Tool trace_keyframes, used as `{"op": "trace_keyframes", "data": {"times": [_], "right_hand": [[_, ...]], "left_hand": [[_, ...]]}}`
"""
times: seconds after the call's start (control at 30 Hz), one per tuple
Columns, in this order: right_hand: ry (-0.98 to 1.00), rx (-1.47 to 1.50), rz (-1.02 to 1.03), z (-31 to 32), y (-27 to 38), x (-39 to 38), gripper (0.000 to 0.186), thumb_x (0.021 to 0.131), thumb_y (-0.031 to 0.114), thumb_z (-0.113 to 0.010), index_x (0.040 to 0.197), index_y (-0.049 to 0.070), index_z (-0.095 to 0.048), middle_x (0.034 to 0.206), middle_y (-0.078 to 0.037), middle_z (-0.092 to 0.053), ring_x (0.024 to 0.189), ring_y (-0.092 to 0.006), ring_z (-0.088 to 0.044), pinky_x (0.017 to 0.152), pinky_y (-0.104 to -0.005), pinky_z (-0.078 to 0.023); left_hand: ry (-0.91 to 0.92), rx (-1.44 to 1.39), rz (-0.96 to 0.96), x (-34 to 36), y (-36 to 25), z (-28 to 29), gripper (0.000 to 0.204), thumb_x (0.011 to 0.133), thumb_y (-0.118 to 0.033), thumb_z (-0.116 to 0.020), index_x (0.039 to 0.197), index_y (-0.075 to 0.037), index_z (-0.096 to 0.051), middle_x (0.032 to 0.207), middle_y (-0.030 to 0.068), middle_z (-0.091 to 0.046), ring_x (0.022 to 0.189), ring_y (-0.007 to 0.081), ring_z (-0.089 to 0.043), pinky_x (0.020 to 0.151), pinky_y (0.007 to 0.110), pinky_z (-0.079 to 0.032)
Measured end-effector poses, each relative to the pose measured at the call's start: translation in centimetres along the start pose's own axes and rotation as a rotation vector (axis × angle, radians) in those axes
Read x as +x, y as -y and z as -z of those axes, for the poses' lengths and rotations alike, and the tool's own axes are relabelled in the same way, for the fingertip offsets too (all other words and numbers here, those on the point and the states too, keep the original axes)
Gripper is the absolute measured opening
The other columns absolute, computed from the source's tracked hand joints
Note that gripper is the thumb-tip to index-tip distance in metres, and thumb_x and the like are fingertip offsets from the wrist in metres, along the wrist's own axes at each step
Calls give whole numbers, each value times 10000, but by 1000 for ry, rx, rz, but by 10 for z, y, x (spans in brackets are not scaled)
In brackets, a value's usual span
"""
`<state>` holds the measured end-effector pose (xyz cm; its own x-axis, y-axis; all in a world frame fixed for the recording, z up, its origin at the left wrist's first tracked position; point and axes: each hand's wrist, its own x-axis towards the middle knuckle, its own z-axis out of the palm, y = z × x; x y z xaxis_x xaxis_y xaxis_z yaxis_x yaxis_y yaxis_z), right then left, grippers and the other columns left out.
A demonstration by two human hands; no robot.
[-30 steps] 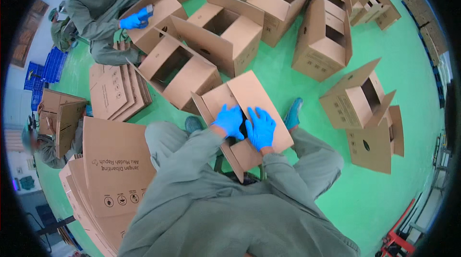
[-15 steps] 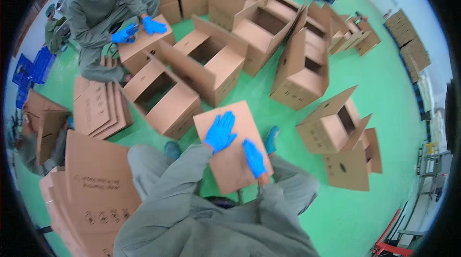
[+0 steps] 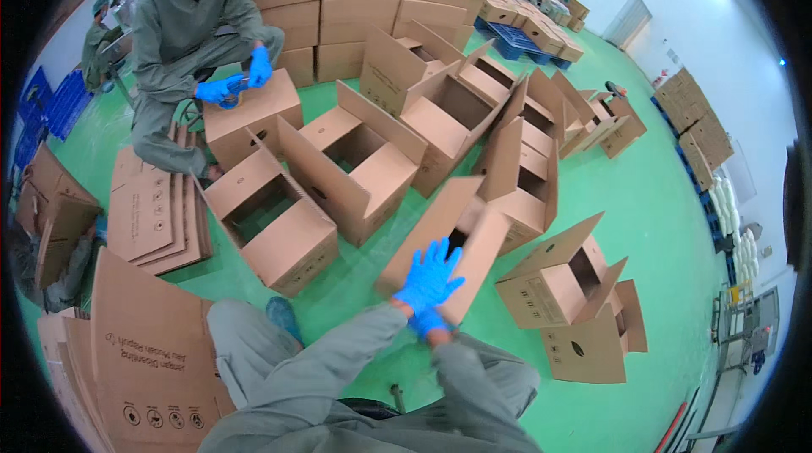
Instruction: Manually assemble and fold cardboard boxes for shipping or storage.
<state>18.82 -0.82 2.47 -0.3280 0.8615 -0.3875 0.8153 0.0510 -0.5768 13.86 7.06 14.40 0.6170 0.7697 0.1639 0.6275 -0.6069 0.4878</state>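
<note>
My left hand (image 3: 427, 277), in a blue glove, has fingers spread over a cardboard box (image 3: 427, 220) just beyond my knees, which has a dark gap showing between its flaps. My right hand (image 3: 430, 322), also gloved, is lower, behind the left one and against the box's near part; its fingers are hidden and blurred. Several open boxes with raised flaps (image 3: 258, 208) stand close around this box. Another open box (image 3: 550, 284) stands to its right.
A co-worker (image 3: 165, 60) sits at back left, blue-gloved hands on a carton (image 3: 254, 123). Flattened cardboard sheets (image 3: 148, 326) lean at near left; another pile (image 3: 135, 199) lies beyond. Stacked cartons (image 3: 355, 21) form the back row. Blue pallets (image 3: 512, 45) carry boxes. Green floor (image 3: 660, 309) shows at right.
The view has tilted up. The box on my lap has moved forward, away from me, and its dark gap shows again. My hands have come together, left over right.
</note>
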Motion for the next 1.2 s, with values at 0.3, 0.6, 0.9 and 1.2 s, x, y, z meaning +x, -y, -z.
{"op": "trace_keyframes", "data": {"times": [0.3, 0.6, 0.9, 1.2], "right_hand": [[-531, -113, -352, 125, -107, 54, 367, 848, 300, -457, 1063, 46, -612, 1072, -207, -596, 982, -365, -576, 853, -465, -452], [-412, 56, -484, 154, -219, -44, 311, 795, 211, -516, 952, -41, -610, 920, -212, -642, 798, -312, -606, 698, -403, -465], [63, 122, -498, 20, -149, -99, 362, 863, 314, -467, 975, 11, -632, 899, -113, -646, 780, -252, -622, 680, -376, -483], [-17, -43, -178, -7, -32, -94, 455, 848, 371, -470, 1151, 47, -568, 1057, -186, -616, 999, -360, -572, 878, -417, -446]], "left_hand": [[-284, 145, 231, -254, 82, 265, 594, 805, -307, -620, 1303, -49, -425, 1334, 225, -396, 1244, 383, -374, 1016, 468, -316], [-239, 861, 1327, -496, 75, 332, 711, 774, -277, -642, 1322, 42, -321, 1382, 209, -320, 1291, 333, -306, 1003, 440, -302], [-227, 974, 1507, -456, 117, 380, 742, 723, -326, -689, 1297, 25, -377, 1300, 161, -433, 1159, 291, -449, 896, 400, -401], [-282, 22, 1149, -445, 81, 426, 391, 748, -290, -672, 984, 19, -632, 841, 164, -643, 823, 278, -626, 758, 381, -485]]}}
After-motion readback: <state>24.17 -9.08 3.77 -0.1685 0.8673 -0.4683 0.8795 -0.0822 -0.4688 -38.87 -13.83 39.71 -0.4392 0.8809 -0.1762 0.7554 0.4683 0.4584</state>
